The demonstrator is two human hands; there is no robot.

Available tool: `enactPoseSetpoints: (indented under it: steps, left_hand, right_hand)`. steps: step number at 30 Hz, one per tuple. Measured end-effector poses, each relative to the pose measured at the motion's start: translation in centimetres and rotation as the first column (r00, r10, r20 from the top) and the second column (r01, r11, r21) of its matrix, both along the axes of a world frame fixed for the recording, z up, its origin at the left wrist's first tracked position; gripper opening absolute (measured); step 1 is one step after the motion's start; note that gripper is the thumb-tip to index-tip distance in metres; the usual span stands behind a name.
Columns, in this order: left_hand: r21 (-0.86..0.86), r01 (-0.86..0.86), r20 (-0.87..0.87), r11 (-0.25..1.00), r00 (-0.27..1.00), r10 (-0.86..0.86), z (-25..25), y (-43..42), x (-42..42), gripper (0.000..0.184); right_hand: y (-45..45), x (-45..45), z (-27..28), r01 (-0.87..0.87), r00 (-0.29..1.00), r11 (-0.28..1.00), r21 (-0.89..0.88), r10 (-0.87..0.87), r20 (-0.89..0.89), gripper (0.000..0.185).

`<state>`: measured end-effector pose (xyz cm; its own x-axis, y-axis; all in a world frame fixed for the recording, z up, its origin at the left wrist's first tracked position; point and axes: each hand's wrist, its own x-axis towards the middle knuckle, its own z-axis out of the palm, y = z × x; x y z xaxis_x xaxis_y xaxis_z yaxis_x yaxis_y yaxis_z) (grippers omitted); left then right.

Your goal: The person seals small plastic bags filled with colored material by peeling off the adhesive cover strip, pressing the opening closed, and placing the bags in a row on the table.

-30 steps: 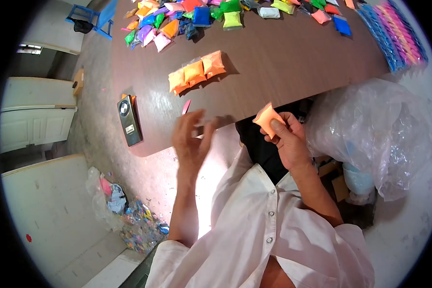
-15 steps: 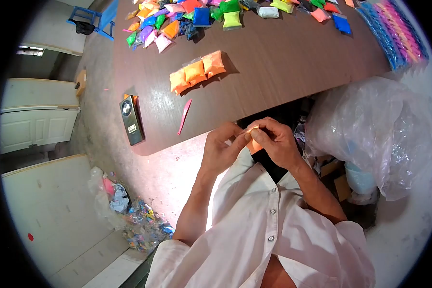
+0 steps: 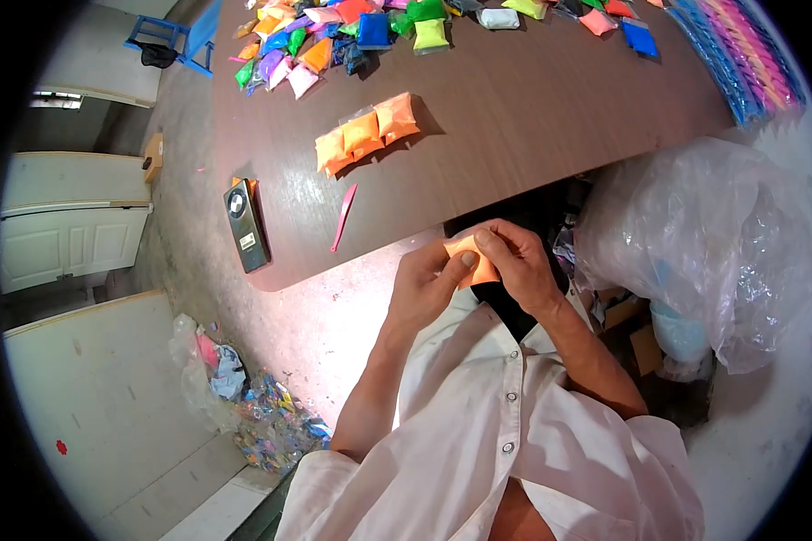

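Between my two hands, in front of my body and just off the table's edge, is a small soft orange packet (image 3: 484, 270). My left hand (image 3: 427, 283) is closed on its left side with the thumb lying over it. From the other side, my right hand (image 3: 523, 267) pinches the packet's top edge between thumb and fingers. Three joined orange packets (image 3: 363, 136) lie in a row on the brown table beyond my hands. Nearer to me rests a slim pink tool (image 3: 343, 217), its exact kind unclear.
A dark phone (image 3: 247, 225) lies at the table's (image 3: 532, 117) left corner, on something orange. Many coloured packets (image 3: 316, 56) are heaped along the far side. Blue and pink bundles (image 3: 740, 63) sit at the far right. A large clear plastic bag (image 3: 695, 243) bulges beside the table.
My fingers have shifted on the orange packet, so more of its face shows now. My left thumb has come over its front. The things on the table have stayed put.
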<state>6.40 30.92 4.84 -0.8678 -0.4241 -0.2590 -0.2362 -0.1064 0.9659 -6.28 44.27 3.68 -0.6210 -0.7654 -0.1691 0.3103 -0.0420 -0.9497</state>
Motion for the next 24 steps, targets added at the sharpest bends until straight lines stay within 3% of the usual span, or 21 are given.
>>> enactPoseSetpoints:
  steps: [4,6,11,13,16,18,21,24]
  left_hand:
    - [0.059,-0.04,0.079,0.997,0.996,0.035,0.1,0.7,0.1,0.04]
    - [0.051,-0.022,0.104,0.998,0.994,0.017,-0.1,1.3,0.2,0.041]
    - [0.09,-0.059,0.091,0.994,0.995,0.05,0.6,2.5,-0.2,0.044]
    - [-0.044,-0.011,0.083,0.999,0.996,0.015,-0.3,2.3,0.1,0.045]
    - [-0.035,0.051,0.127,0.998,0.991,-0.046,-0.4,1.8,0.7,0.039]
    - [-0.037,0.039,0.114,0.999,0.993,-0.035,-0.1,2.0,0.6,0.041]
    - [-0.046,0.03,0.102,0.999,0.994,-0.025,-0.5,2.4,0.7,0.043]
    - [-0.036,0.021,0.107,0.999,0.994,-0.017,-0.1,3.2,0.3,0.04]
  right_hand:
    - [0.0,0.1,-0.6,0.008,0.996,1.0,0.004,-0.007,-0.087,0.029]
    - [-0.1,0.3,-0.8,0.091,0.987,0.996,0.024,-0.087,-0.138,0.032]
    - [-0.1,0.5,-1.3,0.124,0.986,0.992,0.017,-0.122,-0.116,0.033]
    - [0.1,0.5,-1.7,0.136,0.982,0.991,0.019,-0.132,-0.135,0.032]
    - [0.7,0.1,-2.3,0.017,1.0,0.999,-0.042,-0.016,0.013,0.031]
    - [1.2,-0.1,-2.3,-0.099,0.99,0.995,0.022,0.096,0.106,0.031]
    - [0.8,0.5,-3.4,0.016,1.0,0.999,-0.039,-0.016,-0.011,0.03]
    - [1.2,0.4,-3.6,0.022,0.998,0.999,-0.034,-0.02,0.061,0.029]
